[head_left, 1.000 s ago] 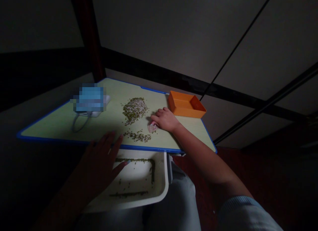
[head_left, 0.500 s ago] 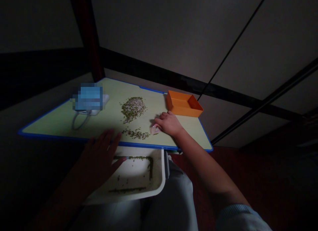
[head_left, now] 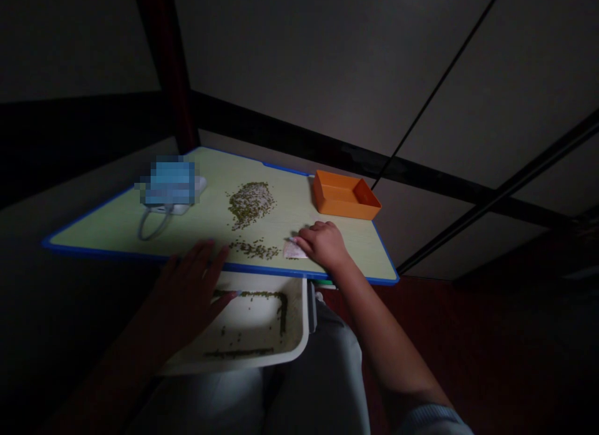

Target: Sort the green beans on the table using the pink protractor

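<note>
While dim light is falling across a pale table point(head_left: 215, 166) with a blue edge, a person is working over loose grains with both bare hands. The right hand point(head_left: 325, 243) is pinching a small pale card point(head_left: 296, 251) between thumb and curled fingers, its free edge pointing toward a thin scatter of grains point(head_left: 256, 250) near the table's front. Farther back, a larger heap of green and whitish grains point(head_left: 251, 203) is lying apart from that scatter. The left hand point(head_left: 187, 298) is spreading its fingers at the table's near edge, gripping nothing visible, its thumb reaching over a white tray point(head_left: 297, 316) just below; whether its fingertips are touching the tabletop, one cannot tell. Dark grains are lining the tray's inner corners. An orange box point(head_left: 347, 208) is standing beyond the right hand, and a pixelated blue object point(head_left: 171, 182) is sitting at the far left.

Judging by the card's place beside the scatter, the person is apparently sweeping or separating a small batch. The next move is seemingly calling for a low, flat card, light pressure and a firm pinch, so that no grains are skipping away.
</note>
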`<state>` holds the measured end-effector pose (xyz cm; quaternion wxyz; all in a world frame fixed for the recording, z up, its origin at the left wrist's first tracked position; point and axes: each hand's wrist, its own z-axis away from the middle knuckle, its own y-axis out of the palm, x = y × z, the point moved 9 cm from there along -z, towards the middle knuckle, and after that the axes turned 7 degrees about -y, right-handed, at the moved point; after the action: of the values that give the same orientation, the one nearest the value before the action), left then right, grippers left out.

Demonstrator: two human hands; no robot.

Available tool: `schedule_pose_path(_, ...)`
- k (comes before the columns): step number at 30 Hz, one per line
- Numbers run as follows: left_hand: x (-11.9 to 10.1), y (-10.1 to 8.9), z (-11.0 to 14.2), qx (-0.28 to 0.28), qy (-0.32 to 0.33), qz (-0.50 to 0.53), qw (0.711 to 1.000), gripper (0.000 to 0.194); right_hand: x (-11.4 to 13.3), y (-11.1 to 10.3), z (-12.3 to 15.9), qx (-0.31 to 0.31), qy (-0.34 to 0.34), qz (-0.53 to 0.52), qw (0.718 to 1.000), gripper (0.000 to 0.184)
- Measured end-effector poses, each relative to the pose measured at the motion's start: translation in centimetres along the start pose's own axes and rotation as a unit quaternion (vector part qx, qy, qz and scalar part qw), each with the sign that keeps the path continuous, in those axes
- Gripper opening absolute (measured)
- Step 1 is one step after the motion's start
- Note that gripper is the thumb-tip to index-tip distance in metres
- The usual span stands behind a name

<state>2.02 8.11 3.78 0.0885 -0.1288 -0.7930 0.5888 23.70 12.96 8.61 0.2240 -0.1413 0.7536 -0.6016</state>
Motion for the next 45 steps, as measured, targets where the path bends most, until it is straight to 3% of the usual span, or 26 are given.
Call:
schedule_pose_path(6,-0.2,0.0,0.1,-0.002,0.004,-0.038,0.999,0.068,-0.2,0.0,0.6,-0.025,0.028,-0.077,0.996,0.039)
schedule_pose_path(10,0.0,0.2,0.0,0.007,0.000,-0.050,0.999,0.068,-0.9,0.3,1.1,-0.051,0.082,-0.204,0.974,0.037)
schedule_pose_path(14,0.0,0.2,0.1,0.008,-0.006,-0.031,0.999,0.069,-0.9,0.4,1.4,-0.063,0.080,-0.278,0.955,0.034)
schedule_pose_path(21,-0.3,-0.1,0.2,0.000,0.001,-0.052,0.999,0.068,-0.7,0.4,1.8,-0.076,0.060,-0.300,0.949,0.024)
schedule_pose_path(27,-0.3,0.1,0.0,0.012,0.002,-0.050,0.999,0.068,-0.7,0.3,2.3,-0.080,0.082,-0.300,0.947,0.025)
schedule_pose_path(38,0.2,0.9,0.0,-0.001,-0.005,-0.057,0.998,0.072,-1.9,1.9,2.7,-0.125,0.119,-0.424,0.889,0.028)
schedule_pose_path(45,0.3,1.1,0.1,-0.008,0.004,-0.065,0.998,0.073,-1.7,1.6,2.8,-0.131,0.111,-0.438,0.883,0.027)
